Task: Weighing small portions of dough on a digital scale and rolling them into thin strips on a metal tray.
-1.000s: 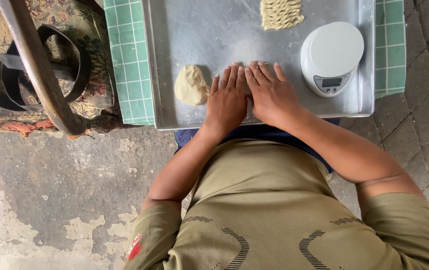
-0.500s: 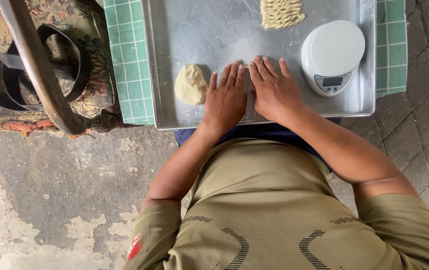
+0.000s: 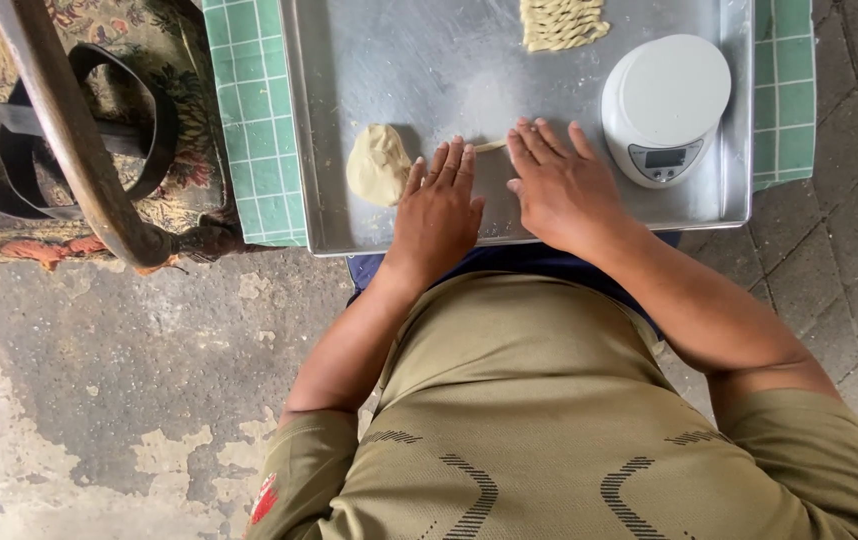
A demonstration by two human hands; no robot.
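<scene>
Both palms press flat on a metal tray (image 3: 469,70). My left hand (image 3: 439,205) and my right hand (image 3: 561,185) lie side by side, fingers stretched forward, over a thin rope of dough (image 3: 490,147) that shows only in the gap between them. A pale lump of dough (image 3: 378,165) rests on the tray just left of my left hand. Several twisted dough pieces (image 3: 561,22) lie at the tray's far edge.
A round white kitchen scale (image 3: 666,105) stands on the tray to the right of my right hand. A green checked cloth (image 3: 254,110) lies under the tray. At left are a curved wooden bar (image 3: 79,140), black straps and a patterned fabric. The floor is worn concrete and paving.
My hands have drawn apart from each other, the right one shifting right, and a short piece of dough rope now shows between them.
</scene>
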